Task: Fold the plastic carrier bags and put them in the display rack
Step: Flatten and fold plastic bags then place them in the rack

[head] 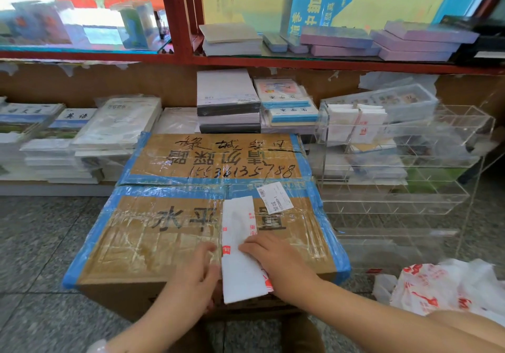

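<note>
indoors, both hands' fingers lie flat on a folded bag (240, 248) atop a taped carton (169, 243) on speckled floor (41, 243).

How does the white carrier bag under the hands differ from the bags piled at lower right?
The white, red-printed plastic bag on the taped cardboard box is folded into a long flat strip; the heap of white, red-printed plastic bags on the floor is loose and crumpled. The left hand and right hand press the strip; nothing touches the heap. Both are white with red print.

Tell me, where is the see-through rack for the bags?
The clear display rack stands on the floor at the right, beside the taped cardboard box, with folded bags in its top compartment.
</note>
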Tool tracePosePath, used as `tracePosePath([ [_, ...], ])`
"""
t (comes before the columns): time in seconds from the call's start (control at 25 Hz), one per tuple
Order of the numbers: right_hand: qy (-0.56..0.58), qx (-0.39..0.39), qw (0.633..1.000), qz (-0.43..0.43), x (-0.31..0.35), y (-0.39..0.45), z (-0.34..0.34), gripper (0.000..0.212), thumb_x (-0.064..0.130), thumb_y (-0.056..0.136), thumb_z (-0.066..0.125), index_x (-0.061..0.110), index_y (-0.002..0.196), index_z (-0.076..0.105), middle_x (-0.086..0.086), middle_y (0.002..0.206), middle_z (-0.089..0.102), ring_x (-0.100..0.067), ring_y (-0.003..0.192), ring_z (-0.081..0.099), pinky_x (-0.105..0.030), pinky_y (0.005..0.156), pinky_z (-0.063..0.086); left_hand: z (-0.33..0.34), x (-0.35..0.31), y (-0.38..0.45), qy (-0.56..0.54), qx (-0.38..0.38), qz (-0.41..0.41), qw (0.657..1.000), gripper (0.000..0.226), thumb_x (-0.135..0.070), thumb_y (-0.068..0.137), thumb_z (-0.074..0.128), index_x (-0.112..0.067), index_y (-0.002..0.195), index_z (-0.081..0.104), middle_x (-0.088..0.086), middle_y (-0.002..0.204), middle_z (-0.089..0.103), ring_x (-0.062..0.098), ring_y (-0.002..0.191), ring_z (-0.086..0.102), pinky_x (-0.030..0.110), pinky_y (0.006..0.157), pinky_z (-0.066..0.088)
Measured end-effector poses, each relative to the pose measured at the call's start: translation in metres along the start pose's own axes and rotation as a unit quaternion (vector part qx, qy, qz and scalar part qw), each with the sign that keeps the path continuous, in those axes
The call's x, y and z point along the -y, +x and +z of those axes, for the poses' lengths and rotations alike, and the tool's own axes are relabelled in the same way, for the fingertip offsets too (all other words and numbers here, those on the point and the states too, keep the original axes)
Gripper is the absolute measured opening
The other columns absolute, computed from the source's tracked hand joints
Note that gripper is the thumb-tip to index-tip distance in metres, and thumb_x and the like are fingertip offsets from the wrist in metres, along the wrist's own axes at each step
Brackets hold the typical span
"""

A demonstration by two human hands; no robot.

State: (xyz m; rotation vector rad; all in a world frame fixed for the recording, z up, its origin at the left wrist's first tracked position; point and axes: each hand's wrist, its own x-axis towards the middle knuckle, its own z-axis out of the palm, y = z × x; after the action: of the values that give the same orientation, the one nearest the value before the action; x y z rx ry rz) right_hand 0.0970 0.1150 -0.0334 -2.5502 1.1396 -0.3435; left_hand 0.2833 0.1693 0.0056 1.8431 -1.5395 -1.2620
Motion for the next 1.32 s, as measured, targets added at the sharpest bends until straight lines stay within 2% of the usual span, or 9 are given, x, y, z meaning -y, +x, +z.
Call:
tracePosePath([
  [0.08,0.040,0.009,0.998,0.039,0.000,0.004,-0.003,0.045,0.006,0.091,0.053,0.018,0.134,0.050,0.000,0.139,0.048,-0.018,0.129,0.039,-0.032,0.109,0.031,-0.014,0.017,0.013,0.323,-0.066,0.207,0.921,0.040,-0.016,0.093,0.045,-0.031,0.129,0.037,-0.011,0.118,0.056,0.011,0.096,0.059,0.016,0.080,0.045],
  [0.16,0.086,0.015,0.993,0.077,0.001,0.010,-0.009,0.040,0.006,0.091,0.054,0.021,0.128,0.056,0.004,0.131,0.055,-0.013,0.121,0.045,-0.028,0.103,0.035,-0.015,0.036,0.031,0.397,-0.065,0.340,0.850,0.049,-0.028,0.083,0.051,-0.030,0.131,0.043,-0.013,0.128,0.054,0.011,0.109,0.052,0.020,0.087,0.046],
  [0.32,0.228,-0.024,0.955,0.186,0.006,0.024,-0.019,0.015,0.022,0.092,0.056,0.011,0.094,0.067,-0.003,0.090,0.068,-0.019,0.085,0.061,-0.037,0.079,0.048,0.000,0.010,0.042,0.059,-0.024,0.199,0.978,0.011,-0.030,0.092,0.054,-0.039,0.095,0.060,-0.023,0.089,0.064,0.003,0.084,0.057,0.010,0.069,0.040],
  [0.4,0.303,-0.035,0.914,0.268,0.009,0.029,-0.017,0.018,0.022,0.092,0.056,0.008,0.091,0.065,-0.006,0.088,0.068,-0.021,0.080,0.064,-0.041,0.076,0.053,0.003,0.004,0.054,-0.076,-0.076,0.097,0.989,0.015,-0.021,0.092,0.058,-0.034,0.086,0.058,-0.014,0.077,0.065,0.004,0.077,0.061,0.014,0.064,0.044],
  [0.6,0.505,-0.004,0.749,0.428,0.024,0.031,-0.020,0.004,0.008,0.092,0.053,0.010,0.093,0.051,-0.011,0.092,0.062,-0.016,0.070,0.065,-0.026,0.066,0.058,0.003,-0.010,0.069,0.059,-0.140,0.029,0.988,0.028,-0.026,0.099,0.042,-0.017,0.075,0.054,-0.001,0.069,0.054,0.012,0.064,0.048,0.023,0.057,0.032],
  [0.72,0.348,-0.098,0.846,0.392,0.017,0.028,-0.028,0.029,0.017,0.090,0.058,0.016,0.114,0.042,-0.002,0.107,0.054,-0.015,0.085,0.060,-0.028,0.072,0.051,0.005,-0.015,0.075,0.149,-0.113,0.016,0.982,0.032,-0.031,0.099,0.042,-0.015,0.080,0.062,-0.001,0.072,0.060,0.011,0.066,0.052,0.025,0.058,0.038],
  [0.88,-0.080,-0.220,0.964,0.126,0.005,0.031,-0.021,0.047,0.034,0.096,0.044,0.021,0.140,0.033,-0.004,0.144,0.040,-0.021,0.132,0.039,-0.033,0.104,0.033,0.004,-0.015,0.079,0.198,-0.073,0.020,0.977,0.024,-0.037,0.096,0.046,-0.025,0.092,0.067,-0.002,0.087,0.068,0.014,0.079,0.060,0.034,0.074,0.051],
  [1.04,-0.121,0.066,0.990,0.030,-0.003,0.033,-0.006,0.081,0.058,0.081,-0.015,0.024,0.152,0.008,0.002,0.159,-0.003,-0.010,0.137,-0.020,-0.043,0.110,-0.021,0.007,-0.013,0.079,0.237,-0.091,0.050,0.966,0.020,-0.033,0.095,0.048,-0.023,0.095,0.065,-0.001,0.084,0.066,0.015,0.080,0.060,0.034,0.075,0.052],
  [1.32,-0.073,0.158,0.984,0.034,-0.015,0.040,-0.005,0.070,0.059,0.085,-0.010,0.027,0.148,-0.011,0.011,0.153,-0.017,0.000,0.137,-0.022,-0.038,0.114,-0.020,0.024,0.005,0.065,0.385,-0.146,0.292,0.863,0.043,-0.028,0.098,0.034,-0.006,0.129,0.054,0.011,0.131,0.056,0.021,0.119,0.052,0.031,0.101,0.040],
])
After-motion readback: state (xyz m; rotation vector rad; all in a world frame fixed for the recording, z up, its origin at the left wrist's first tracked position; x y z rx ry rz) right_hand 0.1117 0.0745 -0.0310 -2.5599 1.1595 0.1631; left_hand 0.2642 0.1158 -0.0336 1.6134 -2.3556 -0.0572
